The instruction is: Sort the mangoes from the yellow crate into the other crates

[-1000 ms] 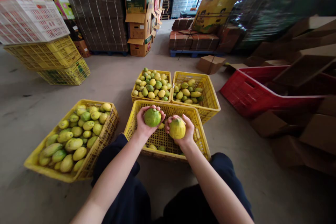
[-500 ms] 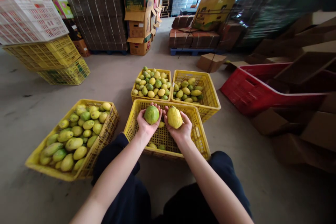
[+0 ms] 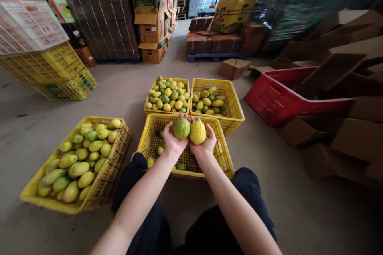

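Widest is the near yellow crate (image 3: 223, 153). Above it, the left hand (image 3: 173, 142) cups a green fruit (image 3: 182, 128) — the right hand (image 3: 206, 147) cups a yellow fruit (image 3: 198, 132), just beside the green one. Some smaller-looking fruits (image 3: 160, 150) lie on the crate's bottom.

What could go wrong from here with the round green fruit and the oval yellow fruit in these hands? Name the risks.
The round green fruit rests in the cupped left hand, the oval yellow fruit in the cupped right hand; neither thumb reaches over the top, so either might roll out. Falling into the rectangular yellow plastic crate below, one could bruise against its latticed wall or the loose fruit inside.
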Tool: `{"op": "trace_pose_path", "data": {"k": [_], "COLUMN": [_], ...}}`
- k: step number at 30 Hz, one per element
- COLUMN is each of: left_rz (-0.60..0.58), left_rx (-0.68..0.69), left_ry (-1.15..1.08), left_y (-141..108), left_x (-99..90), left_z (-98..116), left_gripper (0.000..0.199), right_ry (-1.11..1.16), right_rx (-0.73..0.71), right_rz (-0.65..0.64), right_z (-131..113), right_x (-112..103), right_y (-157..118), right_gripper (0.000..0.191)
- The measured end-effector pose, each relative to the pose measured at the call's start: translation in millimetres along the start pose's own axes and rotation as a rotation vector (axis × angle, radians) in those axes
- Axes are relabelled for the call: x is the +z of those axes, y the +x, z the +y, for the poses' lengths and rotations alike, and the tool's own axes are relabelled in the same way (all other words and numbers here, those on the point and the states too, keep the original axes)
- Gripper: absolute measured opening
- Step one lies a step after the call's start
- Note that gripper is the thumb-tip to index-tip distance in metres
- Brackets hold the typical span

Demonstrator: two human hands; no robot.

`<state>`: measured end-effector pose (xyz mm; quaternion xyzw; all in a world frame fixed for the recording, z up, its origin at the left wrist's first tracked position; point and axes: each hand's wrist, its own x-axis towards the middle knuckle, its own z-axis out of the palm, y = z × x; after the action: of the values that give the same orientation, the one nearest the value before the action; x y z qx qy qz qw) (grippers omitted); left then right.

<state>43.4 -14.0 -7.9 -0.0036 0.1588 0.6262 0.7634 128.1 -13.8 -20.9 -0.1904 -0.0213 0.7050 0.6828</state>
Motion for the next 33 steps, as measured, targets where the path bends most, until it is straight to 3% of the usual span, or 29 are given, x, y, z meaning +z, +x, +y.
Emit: {"op": "trace_pose_path", "data": {"k": [11, 14, 19, 23, 27, 30, 33], "left_rz": [-0.039, 0.002, 0.21, 0.42, 0.454, 0.471, 0.556], "left_rx": [-0.056, -0.106, -0.194, -0.348, -0.552, -0.386, -0.209], "left_ry": [-0.001, -0.012, 0.086, 0.327, 0.579, 0.804, 0.914], "left_y": [8, 9, 12, 4, 8, 41, 99], "left_x": [8.7, 4.0, -25.9, -61.0, -86.0, -81.9, -58.0], "left_z": [-20, -19, -11, -3, 22, 61, 110], "left_gripper": [0.034, 0.031, 0.028, 0.015, 0.005, 0.011, 0.013], "right_ry": [0.076, 0.051, 0.111, 0.148, 0.201, 0.214, 0.094], "right_rx": [-0.079, -0.09, -0.06, -0.048, -0.005, 0.016, -0.025], "right_rz": [0.041, 0.081, 0.244, 0.269, 0.323, 0.355, 0.422], "right_z": [-21, -29, -50, -68, -86, -99, -113], "right_x": [4, 0, -6, -4, 3, 6, -3], "right_y": [-3, 0, 1, -8, -20, -29, -35], "right_gripper": [0.033, 0.032, 0.035, 0.036, 0.044, 0.048, 0.05]}}
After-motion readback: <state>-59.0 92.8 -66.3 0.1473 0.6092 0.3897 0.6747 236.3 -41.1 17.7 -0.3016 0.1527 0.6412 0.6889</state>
